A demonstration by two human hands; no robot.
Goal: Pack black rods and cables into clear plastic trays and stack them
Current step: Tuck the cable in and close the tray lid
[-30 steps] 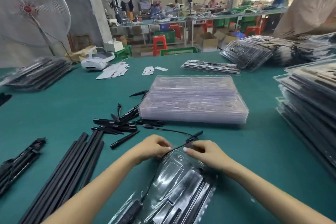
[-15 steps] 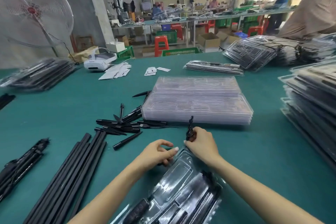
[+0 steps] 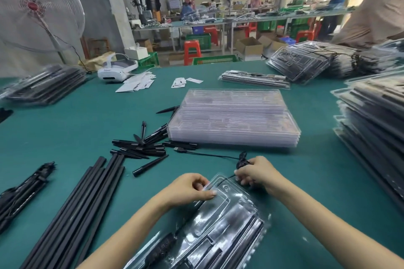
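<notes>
Lying at the near edge of the green table, a clear tray already holds black rods. The left hand rests on its far end, fingers curled and thumb pressing the plastic. Just beyond, the right hand pinches a bunched black cable whose plug end trails left. Loose long rods lie left; a stack of empty trays sits farther back.

On the green table, the right hand pinches a bunched black cable at the clear tray's twelve o'clock end. The left hand grips the tray's rim toward eleven o'clock. Empty trays are stacked beyond, loose black rods at nine o'clock.
</notes>
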